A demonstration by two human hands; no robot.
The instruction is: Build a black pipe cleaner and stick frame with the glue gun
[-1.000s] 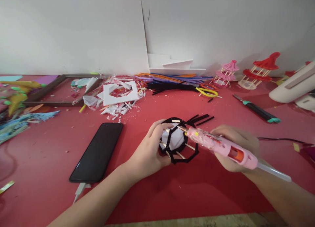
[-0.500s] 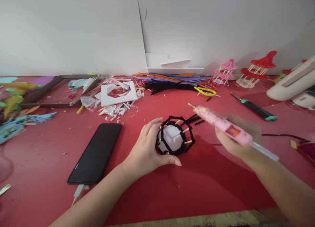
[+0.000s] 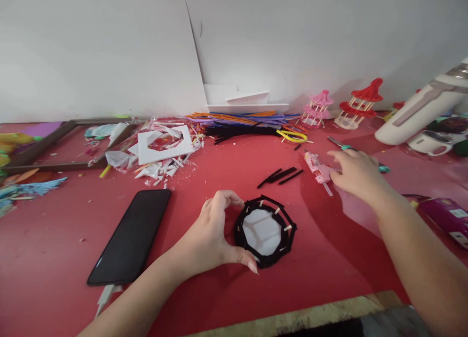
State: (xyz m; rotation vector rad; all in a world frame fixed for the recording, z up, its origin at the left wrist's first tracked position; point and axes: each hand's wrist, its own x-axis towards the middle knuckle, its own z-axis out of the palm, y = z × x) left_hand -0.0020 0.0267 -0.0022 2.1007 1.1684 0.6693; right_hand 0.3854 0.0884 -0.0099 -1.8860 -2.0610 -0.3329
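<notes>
My left hand (image 3: 212, 234) curves around the left side of a small black octagonal frame (image 3: 290, 239), its fingertips and thumb against the rim. The frame has a white base (image 3: 262, 232) and short pale sticks between two black rings. It lies on the red table. My right hand (image 3: 356, 174) is at the right, fingers apart, beside a pink glue gun (image 3: 317, 169) lying on the table with its clear glue stick toward me. Under this hand, a black-and-teal tool with a metal tip (image 3: 334, 141) is partly hidden.
Cut black pipe cleaners (image 3: 280, 176) lie beyond the frame. A phone (image 3: 131, 234) with a cable is at the left. Behind are white foam scraps (image 3: 164, 154), bundled pipe cleaners (image 3: 241, 131), yellow-handled scissors (image 3: 291, 136), pink (image 3: 317, 110) and red (image 3: 358, 105) pavilion models, and a white bottle (image 3: 413, 110).
The glue gun has gone from my right hand to the table, and that hand is now open beside it. The view has shifted; the frame appears lower and sits flatter.
</notes>
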